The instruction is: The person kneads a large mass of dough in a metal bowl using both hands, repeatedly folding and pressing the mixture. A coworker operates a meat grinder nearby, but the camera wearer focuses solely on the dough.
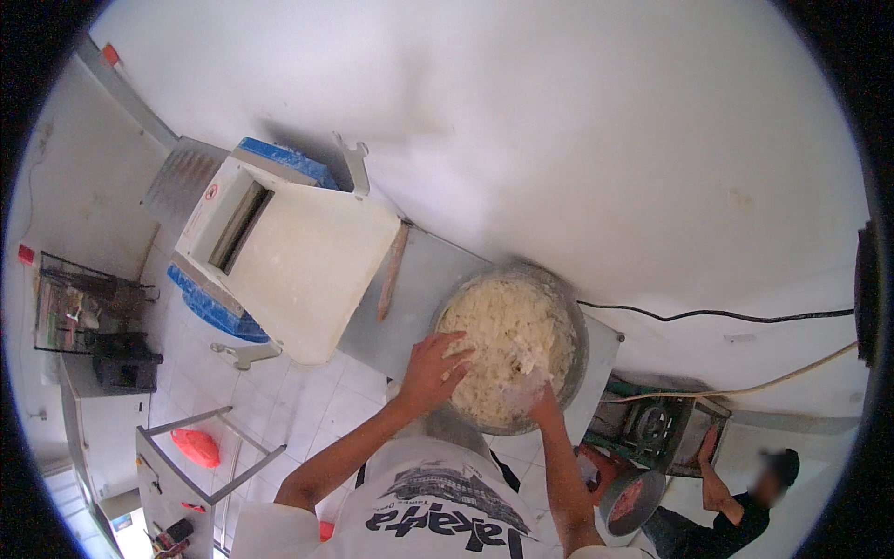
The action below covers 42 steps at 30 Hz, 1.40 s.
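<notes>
A large round metal bowl (581, 363) holds a pale, crumbly dough mixture (507, 312). At its near left side, my left hand (433, 373) has its fingers apart, reaching over the rim with the tips at the dough. My right hand (540, 402) is over the near right part of the bowl, its fingers blurred. A whitish, translucent patch (523, 384) lies at those fingers; whether it is a plastic thing or loose flour is unclear.
The bowl stands on a grey table (433, 256) against a white wall. A wooden stick (393, 270) lies left of it, beside a white and blue dough-roller machine (307, 252). At lower right, a person (736, 508) is near a stove (647, 424) and a round pan (633, 503).
</notes>
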Each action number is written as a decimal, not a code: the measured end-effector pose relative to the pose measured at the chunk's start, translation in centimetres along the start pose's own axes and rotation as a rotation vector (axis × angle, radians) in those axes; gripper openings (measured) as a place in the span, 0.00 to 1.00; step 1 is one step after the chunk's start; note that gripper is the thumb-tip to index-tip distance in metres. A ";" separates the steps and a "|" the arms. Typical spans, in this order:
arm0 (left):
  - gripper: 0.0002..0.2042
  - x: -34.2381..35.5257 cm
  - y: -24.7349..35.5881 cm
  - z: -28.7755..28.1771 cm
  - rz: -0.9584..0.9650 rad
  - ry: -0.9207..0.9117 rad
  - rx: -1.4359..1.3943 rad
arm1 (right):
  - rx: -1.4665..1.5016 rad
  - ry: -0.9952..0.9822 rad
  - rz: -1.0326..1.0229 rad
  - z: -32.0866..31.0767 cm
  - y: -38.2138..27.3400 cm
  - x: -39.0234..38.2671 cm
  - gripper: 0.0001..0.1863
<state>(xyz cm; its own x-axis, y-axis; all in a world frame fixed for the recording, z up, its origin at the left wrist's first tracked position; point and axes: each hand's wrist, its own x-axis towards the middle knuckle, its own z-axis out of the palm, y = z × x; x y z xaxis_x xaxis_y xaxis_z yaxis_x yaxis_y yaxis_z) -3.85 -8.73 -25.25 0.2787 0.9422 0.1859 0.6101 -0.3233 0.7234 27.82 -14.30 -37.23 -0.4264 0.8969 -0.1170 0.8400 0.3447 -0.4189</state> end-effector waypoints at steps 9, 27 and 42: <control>0.21 -1.0 0.2 1.9 -0.108 -0.160 0.049 | -0.183 0.116 -0.016 -6.7 -1.1 3.8 0.21; 0.51 -4.1 -6.9 4.8 -0.302 -0.229 -0.163 | 0.076 0.173 0.131 -2.7 -1.9 10.8 0.21; 0.28 6.4 -12.4 4.8 -0.266 0.005 0.044 | 0.074 0.490 0.104 2.8 5.0 5.5 0.25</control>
<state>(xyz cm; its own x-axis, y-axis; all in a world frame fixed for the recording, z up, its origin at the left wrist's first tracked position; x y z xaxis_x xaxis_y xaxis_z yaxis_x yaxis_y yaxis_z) -6.08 0.84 -36.18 0.1007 0.9949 -0.0036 0.6929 -0.0675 0.7179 28.77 -8.43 -42.53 -0.1196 0.9560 0.2679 0.8361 0.2424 -0.4920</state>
